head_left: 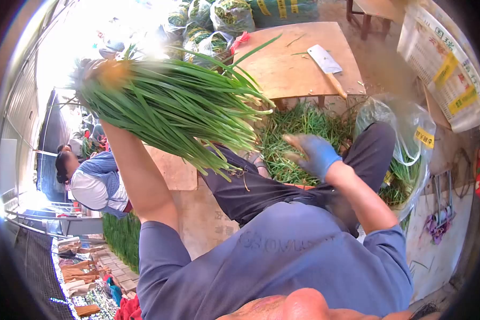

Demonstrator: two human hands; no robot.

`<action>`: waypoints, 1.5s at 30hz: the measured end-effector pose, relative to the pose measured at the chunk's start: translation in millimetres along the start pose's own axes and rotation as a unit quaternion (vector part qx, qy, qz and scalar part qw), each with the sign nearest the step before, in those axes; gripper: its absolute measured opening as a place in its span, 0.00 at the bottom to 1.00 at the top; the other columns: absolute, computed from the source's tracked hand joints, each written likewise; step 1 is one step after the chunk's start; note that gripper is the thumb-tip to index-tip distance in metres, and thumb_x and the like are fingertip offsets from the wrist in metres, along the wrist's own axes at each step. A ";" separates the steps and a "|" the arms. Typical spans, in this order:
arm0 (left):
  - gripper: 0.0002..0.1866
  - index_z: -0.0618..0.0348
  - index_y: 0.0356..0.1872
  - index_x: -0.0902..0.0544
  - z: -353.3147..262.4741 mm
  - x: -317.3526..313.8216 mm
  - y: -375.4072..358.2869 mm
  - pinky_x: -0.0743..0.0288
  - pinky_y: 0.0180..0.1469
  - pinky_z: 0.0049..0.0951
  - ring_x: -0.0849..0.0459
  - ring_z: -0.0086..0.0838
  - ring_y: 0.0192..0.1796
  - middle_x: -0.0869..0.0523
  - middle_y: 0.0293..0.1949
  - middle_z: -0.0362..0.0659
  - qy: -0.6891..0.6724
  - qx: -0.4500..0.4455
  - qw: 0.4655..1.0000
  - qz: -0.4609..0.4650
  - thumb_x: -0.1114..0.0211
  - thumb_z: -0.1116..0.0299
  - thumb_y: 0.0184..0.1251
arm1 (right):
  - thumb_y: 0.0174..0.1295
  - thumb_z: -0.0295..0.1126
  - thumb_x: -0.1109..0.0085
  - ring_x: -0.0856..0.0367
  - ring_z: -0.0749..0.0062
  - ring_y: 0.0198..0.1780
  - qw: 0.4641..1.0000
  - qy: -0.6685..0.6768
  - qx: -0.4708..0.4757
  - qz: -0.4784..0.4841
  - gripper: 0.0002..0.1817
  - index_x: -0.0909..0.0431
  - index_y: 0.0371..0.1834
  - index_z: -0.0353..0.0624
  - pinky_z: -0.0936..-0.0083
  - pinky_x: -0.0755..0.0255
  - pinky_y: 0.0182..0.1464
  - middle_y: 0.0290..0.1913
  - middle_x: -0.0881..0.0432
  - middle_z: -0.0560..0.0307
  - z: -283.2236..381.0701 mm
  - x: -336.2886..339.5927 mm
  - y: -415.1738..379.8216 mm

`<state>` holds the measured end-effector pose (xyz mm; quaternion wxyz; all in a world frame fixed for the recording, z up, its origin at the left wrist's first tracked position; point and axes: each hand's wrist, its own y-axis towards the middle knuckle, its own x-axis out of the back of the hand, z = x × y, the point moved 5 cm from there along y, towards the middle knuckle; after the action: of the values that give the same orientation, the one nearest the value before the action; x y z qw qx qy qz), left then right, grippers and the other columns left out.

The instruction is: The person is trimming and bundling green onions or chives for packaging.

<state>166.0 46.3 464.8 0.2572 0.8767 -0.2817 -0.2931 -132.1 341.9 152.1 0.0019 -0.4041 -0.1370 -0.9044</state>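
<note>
Left hand grip (pixel 102 74) closed round thick green chive bundle (pixel 176 106), raised at left; blue-gloved right hand (pixel 314 154) blurred, seemingly empty, above loose chive pile (pixel 298 130). Risk: bundle likely sheds stalks if hold loosens.

One head-worn fisheye view looks steeply down, close over the person's lap.

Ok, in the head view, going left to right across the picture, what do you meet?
Co-worker in a blue and white top → bunch of green chives raised in the left hand → gloved right hand → cleaver on the wooden board → clear plastic bag of greens → printed carton.
</note>
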 end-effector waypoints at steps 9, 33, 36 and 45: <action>0.05 0.54 0.34 0.19 2.6 16.0 -2.7 0.24 0.42 0.25 0.19 0.23 0.32 0.18 0.30 0.36 0.388 -0.111 0.915 -0.025 0.41 0.67 0.67 | 0.67 0.37 0.38 0.21 0.69 0.31 0.940 0.189 -0.046 -0.282 0.14 0.22 0.52 0.43 0.72 0.29 0.33 0.31 0.19 0.59 40.5 41.2 51.1; 0.15 0.70 0.48 0.19 19.9 -9.6 -15.3 0.18 0.48 0.26 0.13 0.33 0.43 0.14 0.45 0.51 0.382 -0.117 0.917 0.012 0.46 0.69 0.70 | 0.71 0.41 0.42 0.20 0.80 0.44 0.642 0.743 -0.173 -0.067 0.16 0.23 0.55 0.45 0.79 0.24 0.47 0.44 0.17 0.64 -23.0 -25.6 94.7; 0.18 0.71 0.52 0.22 17.8 -73.3 -33.6 0.18 0.50 0.32 0.14 0.36 0.46 0.15 0.48 0.54 0.272 -0.058 0.959 0.052 0.51 0.66 0.73 | 0.72 0.36 0.43 0.19 0.76 0.38 0.596 0.779 -0.148 -0.128 0.10 0.22 0.49 0.44 0.76 0.19 0.45 0.39 0.18 0.61 -23.4 -20.0 105.5; 0.25 0.65 0.49 0.21 20.1 34.8 28.7 0.32 0.63 0.51 0.25 0.48 0.57 0.21 0.55 0.57 0.561 -0.068 0.821 0.073 0.57 0.52 0.74 | 0.72 0.50 0.46 0.18 0.72 0.35 0.625 0.745 -0.183 -0.142 0.20 0.23 0.47 0.43 0.71 0.21 0.43 0.33 0.17 0.60 -36.1 2.5 103.4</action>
<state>166.2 -2.3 455.7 0.4509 0.8464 -0.1312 0.2510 -148.4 233.6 156.5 -0.0991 0.4407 0.0237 -0.8919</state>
